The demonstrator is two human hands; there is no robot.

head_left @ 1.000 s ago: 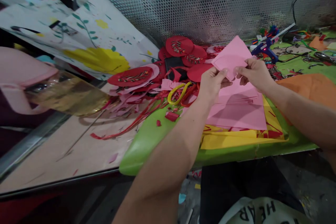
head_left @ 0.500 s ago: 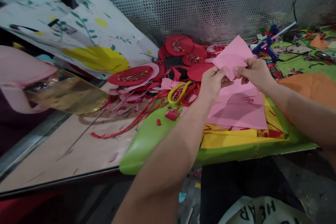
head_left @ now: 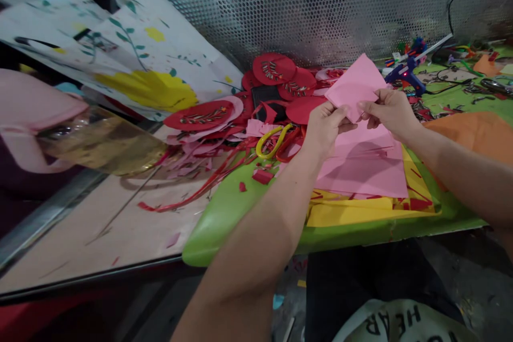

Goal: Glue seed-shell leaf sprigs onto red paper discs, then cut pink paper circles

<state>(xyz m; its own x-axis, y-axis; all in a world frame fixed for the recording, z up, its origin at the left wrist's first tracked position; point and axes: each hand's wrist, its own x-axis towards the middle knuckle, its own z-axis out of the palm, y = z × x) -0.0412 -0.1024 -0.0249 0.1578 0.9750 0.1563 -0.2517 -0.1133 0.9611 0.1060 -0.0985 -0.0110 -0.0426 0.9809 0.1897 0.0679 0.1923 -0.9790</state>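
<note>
A square of pink paper [head_left: 356, 83] is held up cornerwise, its top corner pointing away from me. My left hand [head_left: 328, 122] pinches its near left edge, thumb on top. My right hand [head_left: 387, 109] grips the near right edge the same way, close to the lower corner. Beneath both hands lies a stack of pink sheets [head_left: 368, 173], resting on yellow paper [head_left: 348, 212] marked with red. Left of my left hand are scissors with a yellow handle [head_left: 264, 144] and a red handle [head_left: 286, 145]; their blades are hidden.
Red paper discs [head_left: 206, 115] with small decorations pile up at the back. A blue glue gun [head_left: 406, 74] stands behind my right hand, with orange paper [head_left: 476, 133] nearer. A patterned white bag [head_left: 156, 48] and a bottle [head_left: 104, 141] are at left. Perforated metal [head_left: 240, 5] rises behind.
Almost nothing differs. Both hands keep the pink paper in about the same place, with only a very slight shift of the fingers.
</note>
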